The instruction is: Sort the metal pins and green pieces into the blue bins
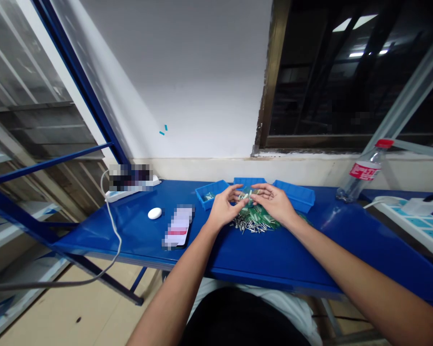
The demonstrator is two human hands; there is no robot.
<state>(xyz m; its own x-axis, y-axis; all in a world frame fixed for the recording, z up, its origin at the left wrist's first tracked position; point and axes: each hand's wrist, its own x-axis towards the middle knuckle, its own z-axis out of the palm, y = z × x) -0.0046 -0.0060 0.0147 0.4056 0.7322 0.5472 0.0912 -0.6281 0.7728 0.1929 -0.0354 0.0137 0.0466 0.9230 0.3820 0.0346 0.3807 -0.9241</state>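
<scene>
My left hand (224, 207) and my right hand (277, 205) are raised over the blue table, fingertips close together. The fingers of both are curled in a pinch, and small pale pieces show at the tips, too small to name. Under the hands lies a pile of thin silvery metal pins (254, 226) mixed with green, glassy-looking small parts (261, 215). Behind them stand several blue plastic bins: a left bin (202, 193) with a few small pieces inside, a middle bin (248, 181) partly hidden by my fingers, and a right bin (303, 196).
Left of my hands lie a phone (180, 225) with its screen lit and a white oval object (155, 213). A pale cable (116, 240) hangs over the table's left side. On the right stand a red-capped bottle (362, 173) and a white power strip (414, 221).
</scene>
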